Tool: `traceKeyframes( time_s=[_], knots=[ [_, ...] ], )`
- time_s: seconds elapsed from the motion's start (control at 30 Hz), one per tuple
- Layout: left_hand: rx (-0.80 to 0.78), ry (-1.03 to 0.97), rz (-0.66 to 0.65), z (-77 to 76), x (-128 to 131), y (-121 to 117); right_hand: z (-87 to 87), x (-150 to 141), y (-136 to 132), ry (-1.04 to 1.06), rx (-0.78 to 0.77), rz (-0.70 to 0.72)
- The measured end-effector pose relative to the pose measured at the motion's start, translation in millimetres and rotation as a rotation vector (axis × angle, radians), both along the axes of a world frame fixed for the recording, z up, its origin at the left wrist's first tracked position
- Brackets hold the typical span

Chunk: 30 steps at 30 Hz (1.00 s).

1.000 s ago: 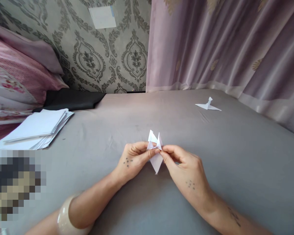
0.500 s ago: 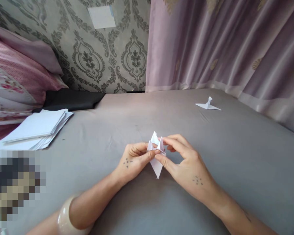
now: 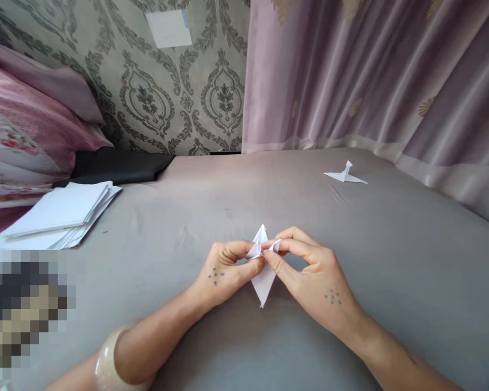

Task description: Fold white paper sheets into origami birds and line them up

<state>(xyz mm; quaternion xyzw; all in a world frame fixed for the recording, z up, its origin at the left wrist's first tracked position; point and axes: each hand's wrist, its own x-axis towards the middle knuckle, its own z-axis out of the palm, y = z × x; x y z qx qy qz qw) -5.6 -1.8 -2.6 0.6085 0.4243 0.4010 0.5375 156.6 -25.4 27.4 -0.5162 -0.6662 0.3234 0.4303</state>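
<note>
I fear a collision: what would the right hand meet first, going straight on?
The right hand would first meet the folded white paper it touches, then probably the left hand; depth is unclear.

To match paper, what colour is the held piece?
The folded piece is white; see the head view.
</note>
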Motion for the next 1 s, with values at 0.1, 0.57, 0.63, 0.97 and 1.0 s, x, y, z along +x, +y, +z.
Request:
traceKeyframes(
  time_s=[0.1,0.57,0.63,0.97,1.0],
  knots=[
    [0.030,0.045,0.041,1.5,1,0,-1.4,-1,-1,-0.023,0.016,-0.011],
    [0.342,0.148,0.047,-4.9,0,-2,-3.9,-4,-1,-0.038,0.155,-0.145],
    [0.295,0.126,0.048,-2.5,1,-2,-3.1,-2,0,-0.029,0.143,-0.130],
    [0.067,-0.006,0.047,5.8,2,-3,-1.8,5,5,0.069,0.194,-0.003],
    [0.065,-0.007,0.041,5.9,1,-3,-1.7,6,5,0.081,0.178,0.006]
  ],
)
